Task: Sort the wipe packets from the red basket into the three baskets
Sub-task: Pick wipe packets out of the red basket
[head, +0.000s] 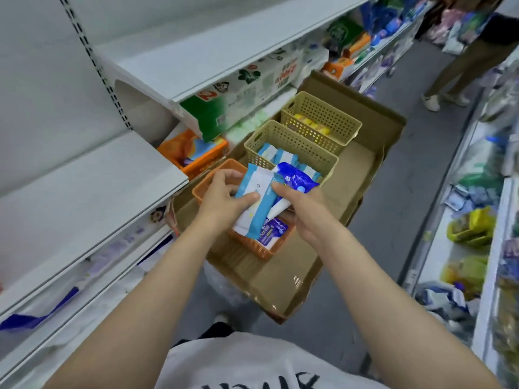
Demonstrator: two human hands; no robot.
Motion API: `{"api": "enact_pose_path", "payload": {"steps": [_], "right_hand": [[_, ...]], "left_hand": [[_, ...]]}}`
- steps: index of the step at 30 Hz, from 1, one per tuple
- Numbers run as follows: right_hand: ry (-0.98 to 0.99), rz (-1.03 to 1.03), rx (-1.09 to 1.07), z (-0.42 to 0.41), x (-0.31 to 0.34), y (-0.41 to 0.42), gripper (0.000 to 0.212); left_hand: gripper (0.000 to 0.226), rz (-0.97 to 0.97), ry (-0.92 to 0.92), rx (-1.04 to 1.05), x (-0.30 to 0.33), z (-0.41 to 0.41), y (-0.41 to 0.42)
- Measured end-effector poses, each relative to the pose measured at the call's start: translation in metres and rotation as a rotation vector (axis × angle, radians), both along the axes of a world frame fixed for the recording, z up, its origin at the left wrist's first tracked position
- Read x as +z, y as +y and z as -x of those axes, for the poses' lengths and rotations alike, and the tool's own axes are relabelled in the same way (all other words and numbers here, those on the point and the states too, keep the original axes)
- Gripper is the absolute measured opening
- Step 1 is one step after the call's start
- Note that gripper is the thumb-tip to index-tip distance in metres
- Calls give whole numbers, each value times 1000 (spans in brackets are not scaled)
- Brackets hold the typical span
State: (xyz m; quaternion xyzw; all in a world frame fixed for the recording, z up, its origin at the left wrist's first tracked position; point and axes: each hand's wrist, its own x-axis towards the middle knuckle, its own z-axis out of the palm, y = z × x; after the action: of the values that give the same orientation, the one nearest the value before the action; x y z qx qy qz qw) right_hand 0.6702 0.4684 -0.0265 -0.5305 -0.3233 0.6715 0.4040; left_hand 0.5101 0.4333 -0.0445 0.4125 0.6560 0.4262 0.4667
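Head view: a person stands over a cardboard tray [331, 242] in a shop aisle, both hands down in the red basket [254, 244].
Landmark: the red basket, at the near end of the tray; every place below is given from it.
Left hand [224, 196]: over the basket's left side, thumb and fingers pinching a light-blue wipe packet [259, 203] from the top of the pile, probably to pull one kind free of the rest.
Right hand [304, 207]: over the basket's right side, fingers curled round a white packet end; a dark-blue packet [299, 178] lies just above its knuckles, but I cannot tell whether the hand holds that one too.
Wipe packets left: a dark-blue packet with white print [271, 230] lies lower in the basket, so sorting looks unfinished.
Middle beige basket [304, 148]: just beyond the red basket, holding white-and-blue packets stood on edge, seemingly to save room.
Far beige basket [341, 122]: beyond the middle one, with yellow packets [310, 123] in it.
Third target basket: not clearly visible.
Shelf [92, 178]: left of the red basket, white, with tissue packs further along.
Risk: loose packets could slide off the pile.
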Motion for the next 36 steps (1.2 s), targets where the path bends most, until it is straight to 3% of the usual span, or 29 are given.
{"api": "enact_pose_path", "payload": {"steps": [3, 8, 11, 13, 16, 19, 24, 28, 32, 36], "right_hand": [[108, 28, -7, 1, -5, 29, 19], [186, 122, 91, 4, -26, 64, 31], [7, 134, 148, -2, -35, 96, 29], [-233, 4, 223, -7, -47, 122, 40], [-570, -346, 653, -8, -58, 151, 51], [-603, -332, 995, -8, -61, 175, 28], [-455, -196, 1071, -25, -69, 214, 20], [-463, -153, 1153, -25, -75, 230, 19], [-543, -180, 1232, -3, -82, 235, 22], [-732, -429, 1304, 30, -94, 238, 25]], "left_hand": [[83, 129, -77, 43, -8, 8, 29], [44, 228, -324, 170, -21, 15, 47], [37, 184, -326, 294, -31, 20, 55], [31, 182, -269, 315, -34, 20, 60], [34, 184, -199, 237, -35, 13, 72], [33, 155, -164, 258, -42, -5, 83], [32, 77, -586, 821, -66, -39, 85], [13, 102, -617, 1123, -76, -55, 72], [26, 62, -610, 1347, -79, -55, 52], [22, 67, -624, 1459, -87, -49, 38]]}}
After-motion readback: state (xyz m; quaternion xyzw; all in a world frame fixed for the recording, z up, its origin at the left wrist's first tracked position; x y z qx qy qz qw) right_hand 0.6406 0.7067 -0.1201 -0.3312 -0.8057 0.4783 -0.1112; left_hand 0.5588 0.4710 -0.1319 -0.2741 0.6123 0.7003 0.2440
